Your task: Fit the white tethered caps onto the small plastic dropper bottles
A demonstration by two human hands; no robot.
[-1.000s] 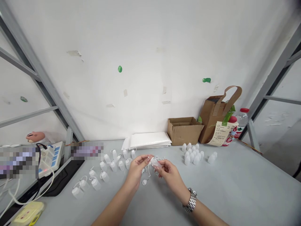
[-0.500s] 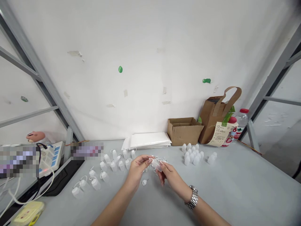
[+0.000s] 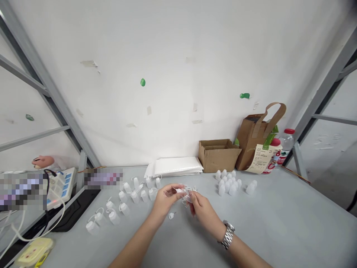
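Observation:
Both hands meet near the middle of the table. My left hand (image 3: 165, 198) pinches a small white cap (image 3: 179, 190) between thumb and fingers. Just right of it, the closed fingers of my right hand (image 3: 201, 204) hold a small translucent bottle (image 3: 187, 198), mostly hidden by the fingers. Whether cap and bottle touch is unclear. Behind the hands lies a heap of white caps with thin straps (image 3: 194, 189), partly covered. One loose white cap (image 3: 171, 215) rests on the table below my left hand. Several capped bottles (image 3: 135, 197) with looped straps stand to the left.
Several uncapped translucent bottles (image 3: 229, 184) cluster at the right. Along the wall are white flat packs (image 3: 178, 166), an open cardboard box (image 3: 220, 160), a paper bag (image 3: 247, 143) and a red-capped bottle (image 3: 287, 143). A power strip (image 3: 63, 188) with cables lies at left.
The bottle has turned between the hands and is now more hidden by the fingers. The white cap shows more clearly in my left hand. The things on the table stay put.

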